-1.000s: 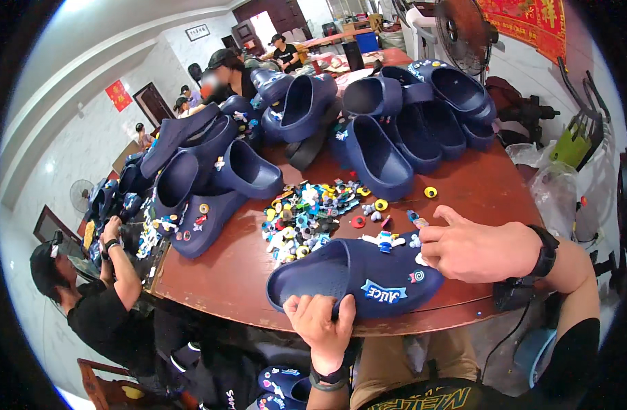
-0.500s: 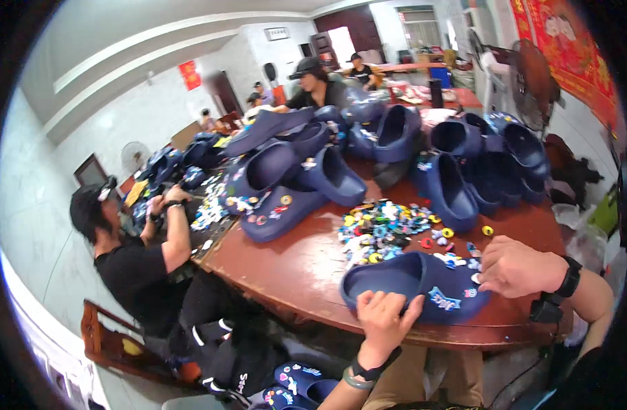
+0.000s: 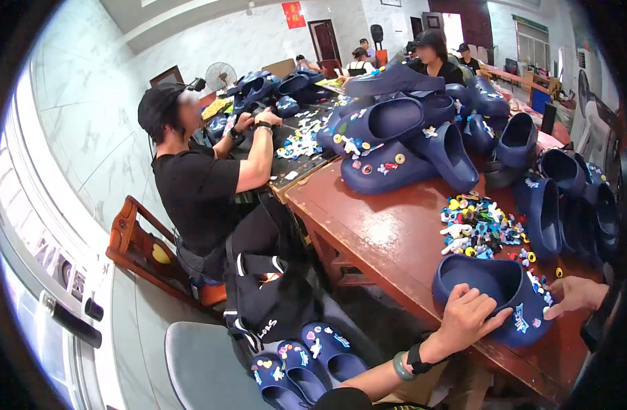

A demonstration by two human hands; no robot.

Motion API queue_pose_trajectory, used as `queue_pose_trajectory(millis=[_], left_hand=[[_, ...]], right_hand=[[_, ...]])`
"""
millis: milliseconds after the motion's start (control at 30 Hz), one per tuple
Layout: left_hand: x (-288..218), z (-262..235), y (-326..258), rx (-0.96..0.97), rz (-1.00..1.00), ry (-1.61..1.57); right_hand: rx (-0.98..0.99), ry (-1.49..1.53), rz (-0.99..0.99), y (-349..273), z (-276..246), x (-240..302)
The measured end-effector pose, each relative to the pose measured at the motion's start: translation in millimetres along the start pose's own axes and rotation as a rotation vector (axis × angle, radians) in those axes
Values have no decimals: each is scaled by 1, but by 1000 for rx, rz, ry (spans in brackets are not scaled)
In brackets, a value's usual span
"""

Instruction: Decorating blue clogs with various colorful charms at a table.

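A navy blue clog (image 3: 457, 270) lies at the near edge of the table, with a blue lettered charm and several small charms on its upper. My left hand (image 3: 469, 316) grips the near side of its opening, the fingers curled over the rim and the thumb along the strap. At the toe, my right hand (image 3: 578, 295) is closed with its fingertips on a small white charm (image 3: 550, 312) against the clog's surface. Just beyond the clog, a pile of loose colourful charms (image 3: 479, 225) is spread on the tabletop.
Stacked navy clogs (image 3: 395, 171) fill the far side of the red-brown table (image 3: 382, 232). Decorated clogs (image 3: 306, 372) lie by a grey chair (image 3: 204, 369) at lower left. A co-worker in black (image 3: 197, 184) sits at the left, handling things at the adjoining table. Other people sit farther back.
The view has swung left, so the table, clog and hands appear farther right. My left hand stays on the clog; my right hand remains at its toe.
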State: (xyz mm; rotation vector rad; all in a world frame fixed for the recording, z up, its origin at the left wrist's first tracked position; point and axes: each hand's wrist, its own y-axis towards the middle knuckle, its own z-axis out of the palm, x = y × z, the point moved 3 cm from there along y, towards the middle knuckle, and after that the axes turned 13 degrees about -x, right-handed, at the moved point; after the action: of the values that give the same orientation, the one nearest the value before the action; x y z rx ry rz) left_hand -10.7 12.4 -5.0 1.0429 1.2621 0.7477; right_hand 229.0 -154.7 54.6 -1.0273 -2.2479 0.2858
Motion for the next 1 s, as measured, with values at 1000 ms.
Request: queue_pose_trajectory(millis=[1000], left_hand=[[12,-6,2,120,86,180]], right_hand=[[8,802,-255,-26,43,21]])
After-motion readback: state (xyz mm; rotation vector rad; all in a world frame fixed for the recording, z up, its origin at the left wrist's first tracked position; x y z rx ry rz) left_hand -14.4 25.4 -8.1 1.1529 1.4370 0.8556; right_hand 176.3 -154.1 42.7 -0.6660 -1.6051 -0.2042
